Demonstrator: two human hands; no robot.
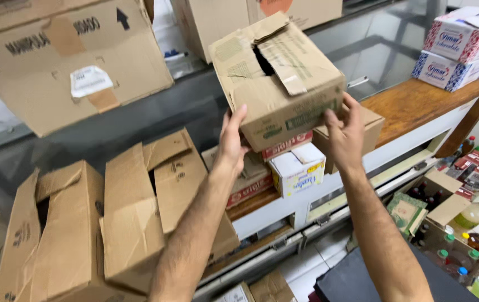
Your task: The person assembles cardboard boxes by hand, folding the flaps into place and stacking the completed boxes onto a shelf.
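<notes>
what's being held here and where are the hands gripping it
A worn cardboard box, lifted above the shelf. The left hand presses its lower left side; the right hand grips its lower right corner.

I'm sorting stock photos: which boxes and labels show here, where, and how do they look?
Brown carton, torn top, gripped by left hand and right hand.
Large brown carton, upper left, white label.
Two white boxes, red and blue pattern, on wooden shelf.
Small white box, below the held carton.

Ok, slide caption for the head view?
Both hands, left and right, hold a torn cardboard box above a wooden shelf.
</notes>
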